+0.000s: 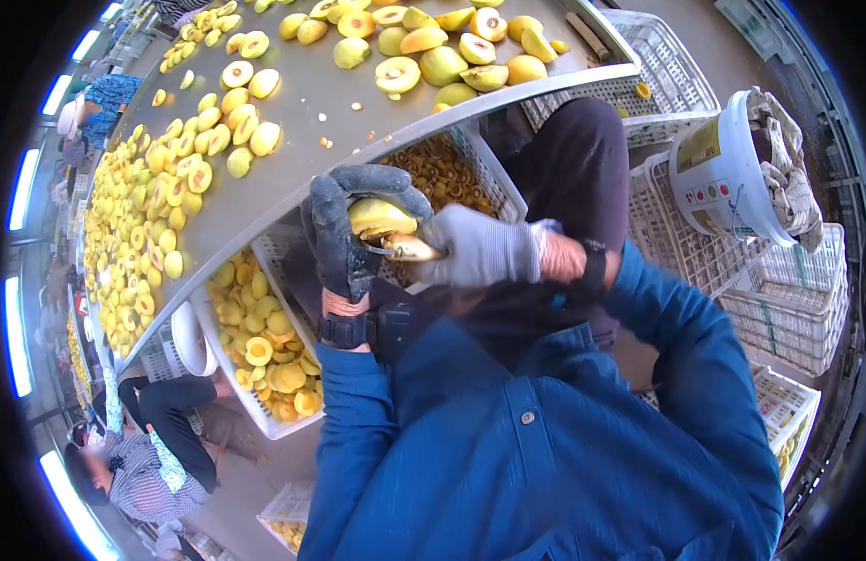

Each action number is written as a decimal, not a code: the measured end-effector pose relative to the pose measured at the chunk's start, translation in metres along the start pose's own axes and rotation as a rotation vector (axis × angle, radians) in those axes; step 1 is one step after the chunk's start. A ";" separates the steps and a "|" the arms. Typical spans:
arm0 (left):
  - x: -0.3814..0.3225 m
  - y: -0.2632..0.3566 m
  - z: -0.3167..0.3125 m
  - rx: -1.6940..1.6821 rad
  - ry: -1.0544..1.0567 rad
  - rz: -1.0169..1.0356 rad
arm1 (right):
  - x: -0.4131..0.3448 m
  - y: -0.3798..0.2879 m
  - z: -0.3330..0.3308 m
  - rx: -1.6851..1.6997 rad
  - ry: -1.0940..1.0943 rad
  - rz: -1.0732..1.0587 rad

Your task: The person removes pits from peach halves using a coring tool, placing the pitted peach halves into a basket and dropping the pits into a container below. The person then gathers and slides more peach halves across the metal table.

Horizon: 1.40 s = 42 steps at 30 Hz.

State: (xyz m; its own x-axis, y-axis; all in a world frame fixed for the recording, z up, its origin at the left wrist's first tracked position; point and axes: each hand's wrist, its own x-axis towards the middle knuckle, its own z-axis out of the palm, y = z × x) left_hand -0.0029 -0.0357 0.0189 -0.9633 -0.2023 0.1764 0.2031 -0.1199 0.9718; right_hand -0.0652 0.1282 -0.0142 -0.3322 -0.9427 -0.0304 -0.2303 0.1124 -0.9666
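My left hand (345, 228), in a dark coated glove, is closed around a halved yellow fruit (382, 216), perhaps a peach. My right hand (468, 245), in a light grey knit glove and somewhat blurred, grips a small tool with a pale handle (410, 249) and a curved metal end (377, 248). That metal end is at the cut side of the fruit. Just beyond my hands, a crate of brown pits and scraps (443, 168) stands below the table edge. To the left is a white plastic crate of hollowed fruit halves (271, 336).
A metal table (313, 140) bears many fruit halves (398, 73), with its raised rim close to my hands. Stacked white crates (790, 301) and a white bucket (706, 168) with cloth stand at right. A seated person (152, 477) is at lower left.
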 end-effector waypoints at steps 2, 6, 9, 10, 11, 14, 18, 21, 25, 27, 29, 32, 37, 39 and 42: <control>0.006 0.005 0.004 0.144 -0.027 0.023 | 0.004 0.013 -0.008 -0.269 0.025 -0.062; 0.019 0.009 0.004 0.330 -0.061 0.107 | 0.026 0.029 0.000 0.199 0.031 -0.383; 0.018 -0.035 -0.003 0.632 0.280 0.567 | 0.039 0.037 0.004 0.117 0.065 -0.220; 0.023 -0.043 -0.006 0.067 0.316 0.271 | 0.039 0.044 -0.002 -0.202 0.173 -0.276; 0.027 -0.050 -0.012 -0.493 0.329 -0.033 | 0.040 0.049 -0.009 -0.521 0.279 -0.331; 0.014 -0.063 -0.042 -0.514 0.462 0.012 | 0.040 0.070 -0.024 -0.850 0.121 0.060; -0.041 -0.067 -0.073 -0.088 0.488 -0.019 | 0.030 0.083 -0.033 -0.988 0.096 0.325; -0.075 -0.077 -0.085 0.115 0.526 -0.052 | 0.040 0.056 -0.012 -0.892 0.197 0.188; -0.100 -0.090 -0.104 0.252 0.608 -0.076 | 0.019 0.079 -0.008 -0.936 0.187 0.171; -0.129 -0.083 -0.137 0.435 0.691 -0.115 | 0.014 0.084 -0.003 -0.940 0.135 0.220; -0.153 -0.066 -0.183 0.651 0.836 -0.075 | 0.010 0.088 -0.001 -1.001 -0.055 0.159; -0.137 -0.024 -0.228 0.831 1.050 0.088 | 0.017 0.089 0.013 -0.842 0.014 0.283; 0.009 0.002 -0.123 0.979 0.516 0.400 | 0.008 0.082 0.013 -0.733 0.019 0.263; 0.066 -0.012 -0.092 1.032 0.235 0.397 | 0.003 0.071 0.017 -0.725 0.034 0.216; 0.146 -0.057 -0.052 1.320 -0.044 0.470 | -0.012 0.074 0.023 -0.620 0.183 0.251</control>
State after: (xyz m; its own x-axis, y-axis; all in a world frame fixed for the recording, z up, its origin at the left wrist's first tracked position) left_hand -0.1462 -0.1094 -0.0189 -0.8620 0.0650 0.5028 0.2147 0.9452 0.2458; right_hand -0.0570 0.1403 -0.0911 -0.5801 -0.8028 -0.1375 -0.5888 0.5300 -0.6103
